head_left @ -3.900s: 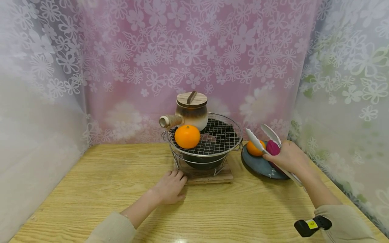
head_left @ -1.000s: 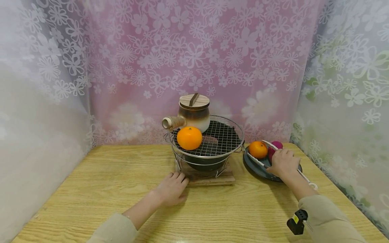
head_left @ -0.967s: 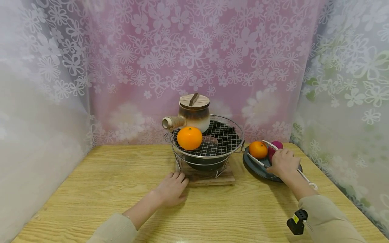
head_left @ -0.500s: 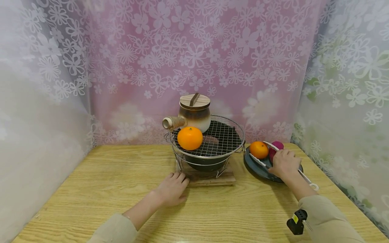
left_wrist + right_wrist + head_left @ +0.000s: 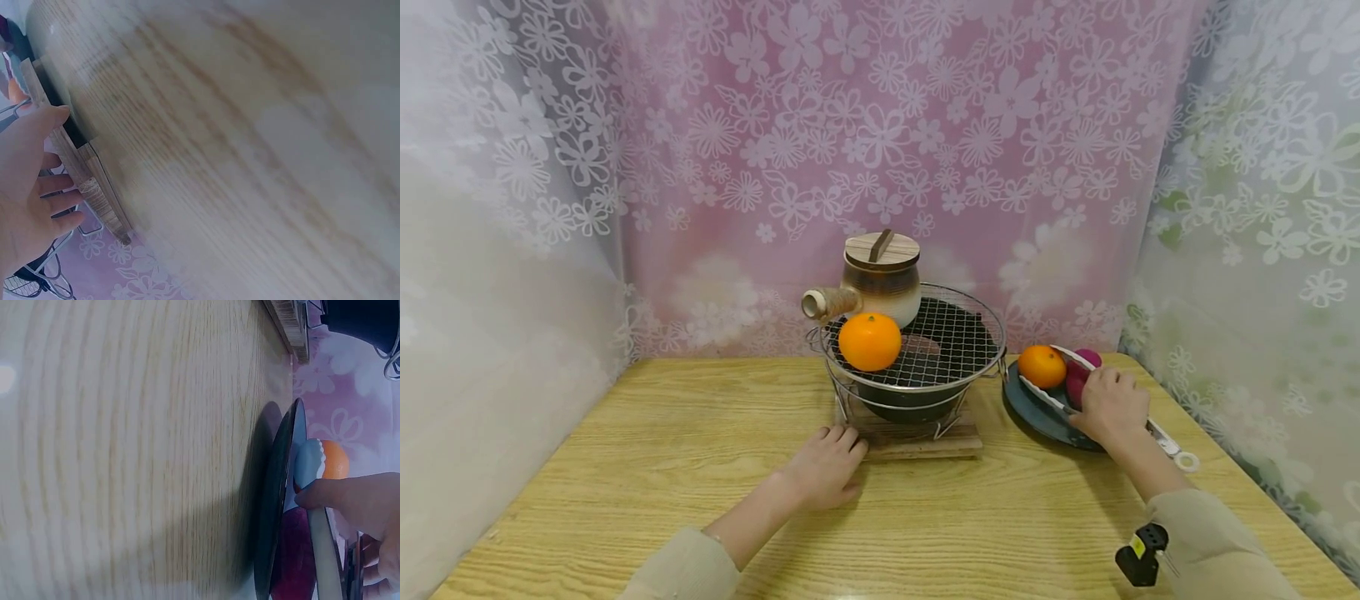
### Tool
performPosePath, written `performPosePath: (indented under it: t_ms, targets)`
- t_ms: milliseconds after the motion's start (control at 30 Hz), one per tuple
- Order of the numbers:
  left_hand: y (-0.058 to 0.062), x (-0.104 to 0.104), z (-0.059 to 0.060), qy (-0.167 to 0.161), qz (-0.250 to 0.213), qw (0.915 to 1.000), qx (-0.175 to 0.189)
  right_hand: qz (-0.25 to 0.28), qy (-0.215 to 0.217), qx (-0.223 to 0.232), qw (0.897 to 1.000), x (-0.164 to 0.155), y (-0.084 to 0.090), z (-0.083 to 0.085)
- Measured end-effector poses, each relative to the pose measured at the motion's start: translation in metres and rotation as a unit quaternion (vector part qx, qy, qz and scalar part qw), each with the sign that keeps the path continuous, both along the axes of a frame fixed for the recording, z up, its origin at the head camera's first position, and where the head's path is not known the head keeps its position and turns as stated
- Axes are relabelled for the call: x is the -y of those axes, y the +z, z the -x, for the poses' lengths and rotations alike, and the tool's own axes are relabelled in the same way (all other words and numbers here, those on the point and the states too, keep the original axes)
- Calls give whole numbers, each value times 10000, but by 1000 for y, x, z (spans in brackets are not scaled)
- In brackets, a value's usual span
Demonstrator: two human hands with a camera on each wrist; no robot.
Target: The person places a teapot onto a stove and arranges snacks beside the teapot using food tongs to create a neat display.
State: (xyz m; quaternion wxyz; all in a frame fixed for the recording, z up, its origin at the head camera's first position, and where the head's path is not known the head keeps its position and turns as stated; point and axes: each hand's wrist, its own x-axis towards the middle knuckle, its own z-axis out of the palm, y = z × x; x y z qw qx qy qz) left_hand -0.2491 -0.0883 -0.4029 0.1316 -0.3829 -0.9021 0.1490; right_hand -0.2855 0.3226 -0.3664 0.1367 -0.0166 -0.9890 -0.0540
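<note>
At the right, my right hand (image 5: 1112, 407) grips a pair of tongs (image 5: 1167, 443) with white scalloped tips. The tips stand on either side of an orange mandarin (image 5: 1042, 367) on a dark plate (image 5: 1030, 418). In the right wrist view, the thumb presses along one tong arm (image 5: 326, 559). Beside the mandarin, partly hidden by the hand, lie purple-red rounded items (image 5: 1077, 387). My left hand (image 5: 823, 468) rests at the front left corner of a wooden board (image 5: 925, 447), fingertips touching its edge.
On the board stands a round wire grill (image 5: 955, 350) over a dark bowl (image 5: 902, 400). It bears a larger orange fruit (image 5: 870, 342), a lidded clay pot (image 5: 891, 292) with a side handle, and a flat pinkish piece (image 5: 920, 346). Floral curtains (image 5: 880, 150) enclose the table.
Several seconds ago the tongs were wide apart above the plate; they have come down around the mandarin. Over the last half second the mandarin and tongs shifted slightly right. The left hand stayed still.
</note>
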Motion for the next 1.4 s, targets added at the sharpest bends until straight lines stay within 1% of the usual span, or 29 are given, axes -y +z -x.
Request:
performPosePath:
  t_ms: [300,400,733,1000,1267,1400]
  targets:
    - [-2,0,1,-1,-17,10000,23,118,96,-147,9998,-9,8,-6]
    - [-3,0,1,-10,-6,10000,-19,107,114,-147,9998,-11,9,-8]
    - [-3,-1,-1,-56,-79,9998,-167,134,226,-383,9989,-14,16,-15]
    - [-3,-1,0,-74,-124,9998,-140,264,289,-300,9988,-18,25,-22]
    - [-4,-1,2,-37,-47,9999,-125,187,214,-225,9993,-21,31,-29]
    - [-4,-1,2,-61,-73,9999,-128,190,233,-271,9992,-21,33,-33]
